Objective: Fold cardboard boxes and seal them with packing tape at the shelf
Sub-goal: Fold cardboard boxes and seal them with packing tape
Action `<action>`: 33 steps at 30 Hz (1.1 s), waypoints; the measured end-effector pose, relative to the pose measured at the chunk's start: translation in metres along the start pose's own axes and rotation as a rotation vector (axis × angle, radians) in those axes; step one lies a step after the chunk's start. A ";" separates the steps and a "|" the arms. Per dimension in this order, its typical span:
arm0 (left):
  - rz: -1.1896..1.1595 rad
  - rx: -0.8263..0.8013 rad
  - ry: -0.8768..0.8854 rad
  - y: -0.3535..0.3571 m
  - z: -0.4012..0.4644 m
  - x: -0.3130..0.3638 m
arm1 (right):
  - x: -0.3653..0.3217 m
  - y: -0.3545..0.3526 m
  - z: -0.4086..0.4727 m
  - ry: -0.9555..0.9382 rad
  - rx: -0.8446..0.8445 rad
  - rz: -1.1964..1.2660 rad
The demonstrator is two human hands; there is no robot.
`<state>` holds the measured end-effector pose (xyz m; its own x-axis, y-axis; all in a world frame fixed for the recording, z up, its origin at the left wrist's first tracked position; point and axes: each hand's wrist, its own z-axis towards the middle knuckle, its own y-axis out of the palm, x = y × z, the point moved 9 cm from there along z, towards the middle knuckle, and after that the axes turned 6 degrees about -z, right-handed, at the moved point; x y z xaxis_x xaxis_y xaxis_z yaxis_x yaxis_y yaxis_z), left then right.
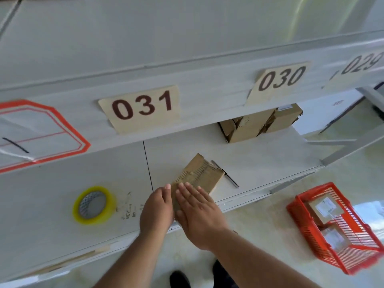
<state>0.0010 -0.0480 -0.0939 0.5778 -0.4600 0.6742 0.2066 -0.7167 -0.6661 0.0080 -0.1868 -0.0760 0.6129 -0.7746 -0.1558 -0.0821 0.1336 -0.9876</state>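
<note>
Both hands met on the cardboard box (199,175): left hand (158,210) at nine o'clock, right hand (197,213) pressing atop, fingers (187,191) straight; tape roll (94,204) lay farther toward nine.

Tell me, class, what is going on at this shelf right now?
A person stands at a white shelf working on a small cardboard box. The right hand lies flat on top of the box with straight fingers, while the left hand steadies its left side. A roll of clear packing tape lies untouched on the shelf to the left. More boxes sit further back under label 030, and a red basket with parcels stands on the floor.
</note>
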 end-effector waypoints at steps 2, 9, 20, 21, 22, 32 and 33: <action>0.020 0.010 0.018 0.000 0.001 0.001 | 0.016 0.001 0.009 0.071 -0.051 -0.019; 0.052 0.025 0.038 0.003 0.005 -0.004 | 0.079 0.000 0.049 0.290 -0.295 -0.071; 0.159 -0.017 -0.102 0.003 -0.001 -0.014 | 0.126 -0.013 0.058 0.575 -0.286 0.247; 0.113 -0.021 -0.105 0.003 0.000 -0.014 | 0.130 -0.017 0.055 0.609 -0.285 0.344; 0.068 -0.022 -0.105 0.002 -0.001 -0.014 | 0.131 -0.025 0.052 0.614 -0.255 0.411; -0.669 -0.077 -0.335 0.019 -0.010 -0.020 | -0.009 -0.063 0.005 -0.038 0.303 -0.005; -0.747 -0.078 -0.335 0.016 -0.009 -0.012 | -0.010 -0.058 0.002 -0.029 0.294 -0.011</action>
<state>-0.0103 -0.0587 -0.1099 0.5173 0.3250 0.7917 0.5817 -0.8120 -0.0467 0.0081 -0.1852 -0.0167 0.6351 -0.7596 -0.1400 0.1536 0.3018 -0.9409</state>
